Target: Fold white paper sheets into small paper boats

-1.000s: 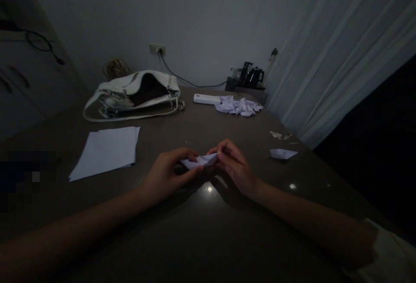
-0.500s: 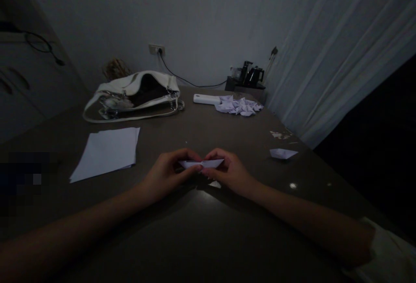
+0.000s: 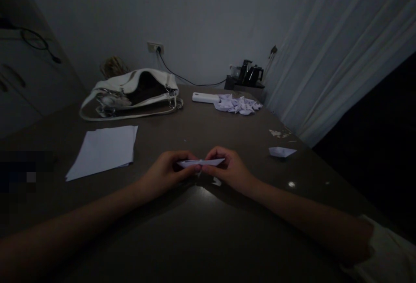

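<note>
A person's left hand (image 3: pixel 165 172) and right hand (image 3: pixel 229 171) pinch opposite ends of a small flat folded white paper piece (image 3: pixel 200 162) just above a dark glossy table (image 3: pixel 208 226), between a stack of white paper sheets (image 3: pixel 102 151) and a small folded white paper boat (image 3: pixel 281 151).

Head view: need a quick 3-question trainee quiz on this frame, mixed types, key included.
1. True or false: both hands hold the folded paper piece.
2. What lies to the left of the left hand on the table? A) a stack of paper sheets B) a kettle C) a book
3. Fill in: the heap of folded papers lies beside a white ____.

Key
1. True; the right hand pinches its other end.
2. A, the stack of paper sheets.
3. Phone, the white phone; the white bag is apart.
</note>
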Demonstrator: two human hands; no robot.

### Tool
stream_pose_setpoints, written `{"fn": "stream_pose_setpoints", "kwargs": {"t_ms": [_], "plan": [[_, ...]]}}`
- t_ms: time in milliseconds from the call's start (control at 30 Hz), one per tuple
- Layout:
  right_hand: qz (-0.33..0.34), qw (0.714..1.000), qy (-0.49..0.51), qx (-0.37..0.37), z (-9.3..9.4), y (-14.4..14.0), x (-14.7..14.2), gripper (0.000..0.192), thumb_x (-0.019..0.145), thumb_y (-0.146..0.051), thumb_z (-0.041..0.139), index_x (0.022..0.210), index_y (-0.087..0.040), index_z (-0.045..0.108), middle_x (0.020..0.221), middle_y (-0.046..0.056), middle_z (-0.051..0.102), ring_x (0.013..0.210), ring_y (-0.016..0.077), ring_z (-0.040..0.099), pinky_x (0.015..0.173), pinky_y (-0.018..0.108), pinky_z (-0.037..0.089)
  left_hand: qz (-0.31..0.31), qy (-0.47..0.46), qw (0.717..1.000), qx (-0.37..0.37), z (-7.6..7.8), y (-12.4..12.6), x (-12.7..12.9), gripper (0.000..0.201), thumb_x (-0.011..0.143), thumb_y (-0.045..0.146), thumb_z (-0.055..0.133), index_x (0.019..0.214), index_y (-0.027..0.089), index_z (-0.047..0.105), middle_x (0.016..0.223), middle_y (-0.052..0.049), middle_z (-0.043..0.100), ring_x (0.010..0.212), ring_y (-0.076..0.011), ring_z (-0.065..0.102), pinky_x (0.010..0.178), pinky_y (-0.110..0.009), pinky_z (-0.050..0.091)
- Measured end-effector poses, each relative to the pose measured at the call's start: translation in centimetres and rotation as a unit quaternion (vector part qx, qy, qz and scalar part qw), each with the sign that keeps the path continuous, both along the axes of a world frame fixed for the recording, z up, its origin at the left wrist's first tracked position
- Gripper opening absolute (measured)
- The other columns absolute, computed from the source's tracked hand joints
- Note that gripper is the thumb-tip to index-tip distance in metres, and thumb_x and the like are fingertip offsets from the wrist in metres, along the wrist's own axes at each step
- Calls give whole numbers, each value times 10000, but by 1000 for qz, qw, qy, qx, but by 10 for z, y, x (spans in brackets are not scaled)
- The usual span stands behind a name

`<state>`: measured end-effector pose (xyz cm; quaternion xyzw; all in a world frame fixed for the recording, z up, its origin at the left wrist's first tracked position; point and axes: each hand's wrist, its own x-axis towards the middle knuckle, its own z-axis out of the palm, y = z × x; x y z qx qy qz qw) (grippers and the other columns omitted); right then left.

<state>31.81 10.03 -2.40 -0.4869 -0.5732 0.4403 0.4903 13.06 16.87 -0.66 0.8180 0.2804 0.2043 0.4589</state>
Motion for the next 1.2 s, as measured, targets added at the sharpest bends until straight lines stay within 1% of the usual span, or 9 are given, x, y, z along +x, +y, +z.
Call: {"fn": "stream_pose_setpoints", "kwargs": {"t_ms": [133, 267, 400, 567, 633, 767, 867, 967, 1200], "plan": [[17, 1000, 1, -14, -1, 0, 0, 226, 742, -344, 725, 790, -167, 593, 638, -34, 571, 532, 78, 504, 495, 201, 385, 1, -5, 1000, -1, 0, 0, -1, 291, 811, 422, 589, 802, 141, 662, 692, -23, 652, 633, -161, 591, 546, -223, 434], [27, 999, 1, -28, -1, -2, -1, 279, 775, -409, 686, 730, -173, 543, 590, -28, 585, 479, 81, 511, 450, 198, 384, -8, -20, 1000, -18, -3, 0, -1, 255, 813, 393, 599, 791, 146, 659, 661, -12, 641, 606, -145, 582, 526, -208, 427], [30, 999, -8, -18, 0, -2, -1, 326, 760, -443, 694, 694, -178, 516, 593, -23, 598, 475, 78, 517, 451, 196, 392, -17, -28, 999, -39, -5, 0, -1, 243, 812, 391, 608, 814, 153, 654, 665, -9, 641, 595, -140, 589, 513, -205, 438], [21, 1000, 4, -23, 2, 1, 0, 369, 705, -477, 730, 671, -179, 516, 581, -27, 594, 461, 74, 508, 436, 193, 384, -21, -16, 998, -59, -4, 0, 1, 248, 803, 396, 625, 825, 150, 649, 687, -10, 655, 616, -141, 608, 544, -215, 460], [18, 999, 12, -26, 2, 1, 0, 366, 699, -474, 736, 674, -180, 518, 577, -28, 594, 457, 74, 505, 421, 187, 373, -18, -4, 998, -64, -3, 0, 1, 261, 788, 406, 642, 829, 148, 649, 679, -5, 652, 593, -134, 597, 518, -204, 440], [14, 999, 23, -27, 1, 1, 0, 333, 712, -437, 738, 699, -174, 533, 586, -27, 597, 454, 67, 504, 409, 175, 368, -3, 6, 998, -66, -2, 0, 0, 278, 778, 419, 641, 720, 149, 620, 584, 16, 606, 499, -109, 536, 433, -179, 368], [37, 999, 12, -31, 1, 0, 0, 295, 763, -439, 693, 753, -168, 576, 599, -26, 603, 459, 65, 515, 427, 174, 394, 3, 6, 998, -63, -1, 0, -1, 290, 765, 429, 653, 687, 151, 618, 552, 26, 581, 469, -97, 504, 420, -175, 350], [52, 998, 2, -27, 1, 0, -1, 358, 814, -521, 604, 756, -168, 592, 589, -17, 608, 443, 68, 513, 418, 180, 390, -3, 7, 997, -77, 0, -1, -1, 292, 763, 425, 661, 686, 145, 631, 567, 14, 605, 485, -99, 519, 442, -177, 364], [20, 1000, -10, -9, -1, 2, -1, 540, 847, -644, 461, 654, -152, 571, 521, 0, 578, 404, 64, 482, 392, 183, 340, 5, -7, 994, -104, 1, -2, 1, 299, 771, 425, 656, 678, 146, 602, 571, 16, 616, 471, -93, 531, 446, -179, 383]]}}
